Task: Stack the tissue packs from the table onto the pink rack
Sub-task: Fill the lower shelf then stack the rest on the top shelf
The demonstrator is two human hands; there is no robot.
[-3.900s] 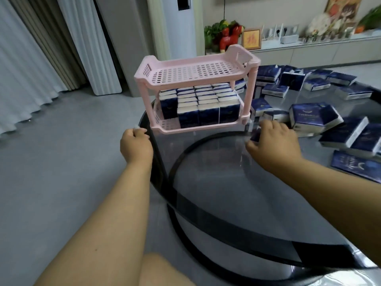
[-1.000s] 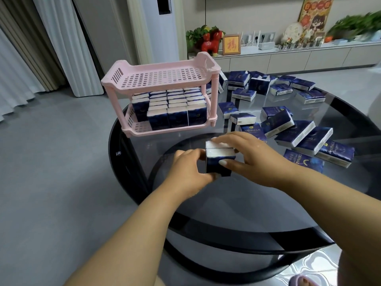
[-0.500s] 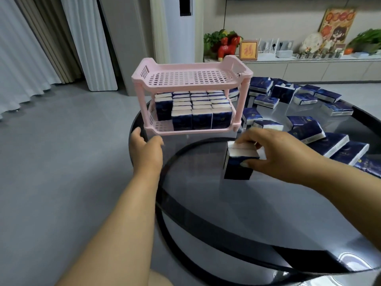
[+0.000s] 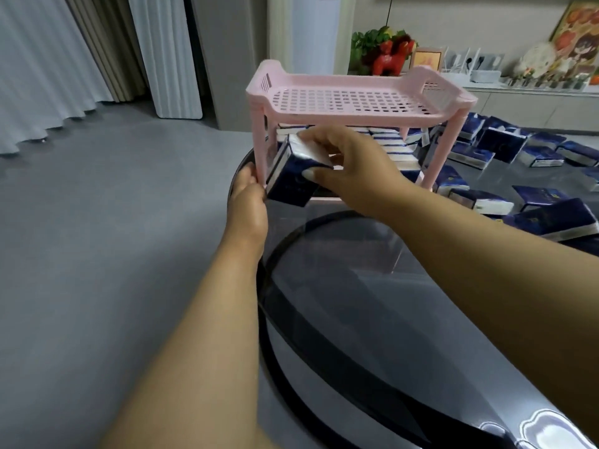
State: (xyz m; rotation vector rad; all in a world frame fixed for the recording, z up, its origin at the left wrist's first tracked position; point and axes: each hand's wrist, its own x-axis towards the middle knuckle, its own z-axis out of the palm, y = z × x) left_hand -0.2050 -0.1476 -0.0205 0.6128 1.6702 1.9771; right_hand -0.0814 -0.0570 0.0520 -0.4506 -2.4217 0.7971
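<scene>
Right hand (image 4: 353, 166) of mine grips tissue pack (image 4: 293, 176), tilted, at front left of pink rack (image 4: 350, 98) lower shelf. Left hand (image 4: 248, 202) touches rack leg; curl unclear. Lower shelf nearly full. Loose packs (image 4: 486, 150) scattered on glass worktop (image 4: 356, 286), right.

Right hand (image 4: 353, 166) grips tissue pack (image 4: 293, 176) at pink rack (image 4: 353, 102); left hand (image 4: 248, 202) apparently steadies leg.

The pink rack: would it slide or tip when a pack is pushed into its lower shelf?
Probably it would slide. The pink rack looks like thin perforated plastic on slim legs, standing on a glossy glass table. The left hand rests at its front leg, seemingly bracing it. Packs filling the lower shelf likely weigh it down against tipping.
</scene>
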